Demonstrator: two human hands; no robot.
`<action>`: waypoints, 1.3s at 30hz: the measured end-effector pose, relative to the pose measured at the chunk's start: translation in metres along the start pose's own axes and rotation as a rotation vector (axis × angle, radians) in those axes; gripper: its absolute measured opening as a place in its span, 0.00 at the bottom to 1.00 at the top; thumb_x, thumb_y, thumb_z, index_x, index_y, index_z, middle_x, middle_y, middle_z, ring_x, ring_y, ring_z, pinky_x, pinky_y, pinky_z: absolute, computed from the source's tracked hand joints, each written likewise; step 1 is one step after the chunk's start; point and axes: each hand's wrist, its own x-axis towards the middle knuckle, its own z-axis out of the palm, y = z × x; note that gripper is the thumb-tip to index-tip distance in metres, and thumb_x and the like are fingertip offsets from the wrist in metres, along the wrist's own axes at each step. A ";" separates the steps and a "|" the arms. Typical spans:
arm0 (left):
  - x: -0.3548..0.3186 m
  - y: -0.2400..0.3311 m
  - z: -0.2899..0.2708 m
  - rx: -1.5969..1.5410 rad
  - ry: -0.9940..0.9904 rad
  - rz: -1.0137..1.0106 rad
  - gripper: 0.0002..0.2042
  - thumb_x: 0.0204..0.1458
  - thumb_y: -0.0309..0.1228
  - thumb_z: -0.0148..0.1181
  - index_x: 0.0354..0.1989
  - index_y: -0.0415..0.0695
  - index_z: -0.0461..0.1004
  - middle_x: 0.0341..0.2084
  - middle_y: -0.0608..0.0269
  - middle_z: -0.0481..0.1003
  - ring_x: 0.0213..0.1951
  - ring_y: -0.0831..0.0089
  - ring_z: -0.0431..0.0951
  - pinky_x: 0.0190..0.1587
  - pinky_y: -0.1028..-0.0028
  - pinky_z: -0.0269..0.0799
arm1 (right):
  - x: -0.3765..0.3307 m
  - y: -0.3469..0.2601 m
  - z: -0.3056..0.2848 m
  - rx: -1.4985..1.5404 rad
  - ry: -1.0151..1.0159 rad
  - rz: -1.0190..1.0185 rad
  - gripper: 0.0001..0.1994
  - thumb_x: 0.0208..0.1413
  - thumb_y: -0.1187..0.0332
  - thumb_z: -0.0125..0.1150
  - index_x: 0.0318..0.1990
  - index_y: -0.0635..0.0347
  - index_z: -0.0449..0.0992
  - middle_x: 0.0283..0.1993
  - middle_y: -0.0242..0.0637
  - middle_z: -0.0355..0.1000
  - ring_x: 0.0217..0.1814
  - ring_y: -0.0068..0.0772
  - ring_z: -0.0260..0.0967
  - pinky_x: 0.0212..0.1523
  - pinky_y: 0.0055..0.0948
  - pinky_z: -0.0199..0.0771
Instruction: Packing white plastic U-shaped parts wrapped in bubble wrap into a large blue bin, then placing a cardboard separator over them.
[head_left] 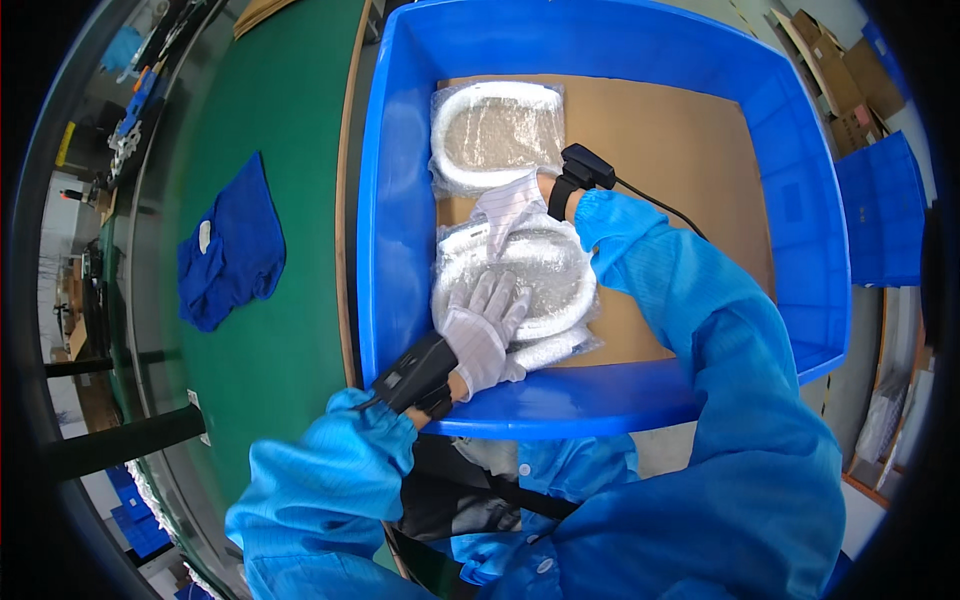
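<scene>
**Inspector:** Nearest first, the left hand (483,335). It comes over the near wall of the blue bin (400,250) and lies flat, gloved fingers spread, on top of the stack of bagged white parts (530,290). Nothing is gripped; it presses down, likely to steady the stack.

**Clerk:** And the right hand (508,205)?

**Inspector:** It reaches in from the right, just beyond the left. It rests on the far edge of the same stack, fingers loosely curled; whether it pinches the wrapping I cannot tell. Both wrists carry black bands.

**Clerk:** Where does the stack sit?

**Inspector:** On the cardboard liner (680,150) of the bin floor, against the left wall. A single bagged white part (497,135) lies just behind it, apart from both hands.

**Clerk:** Outside the bin?

**Inspector:** A crumpled blue cloth (232,245) on the green bench (290,120), well apart to the left.
</scene>
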 end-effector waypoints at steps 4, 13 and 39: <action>-0.001 -0.002 0.014 0.039 -0.054 -0.022 0.47 0.44 0.55 0.61 0.66 0.36 0.50 0.64 0.42 0.54 0.66 0.46 0.52 0.64 0.47 0.47 | 0.003 -0.011 0.001 -0.075 0.022 0.026 0.32 0.38 0.42 0.67 0.37 0.67 0.76 0.34 0.50 0.76 0.36 0.46 0.73 0.40 0.40 0.71; -0.003 -0.005 0.008 0.101 -0.056 -0.031 0.46 0.44 0.55 0.61 0.66 0.36 0.51 0.64 0.44 0.55 0.66 0.47 0.51 0.64 0.46 0.46 | -0.075 -0.063 0.028 -0.034 0.478 0.130 0.39 0.44 0.44 0.64 0.58 0.63 0.64 0.55 0.50 0.67 0.55 0.48 0.66 0.54 0.38 0.68; -0.267 0.070 -0.072 -0.403 0.950 -0.708 0.23 0.44 0.11 0.47 0.52 0.36 0.70 0.49 0.53 0.74 0.52 0.63 0.75 0.57 0.70 0.66 | -0.076 -0.108 0.072 -0.418 0.664 -0.005 0.38 0.48 0.48 0.56 0.63 0.65 0.59 0.66 0.52 0.55 0.70 0.53 0.48 0.69 0.46 0.45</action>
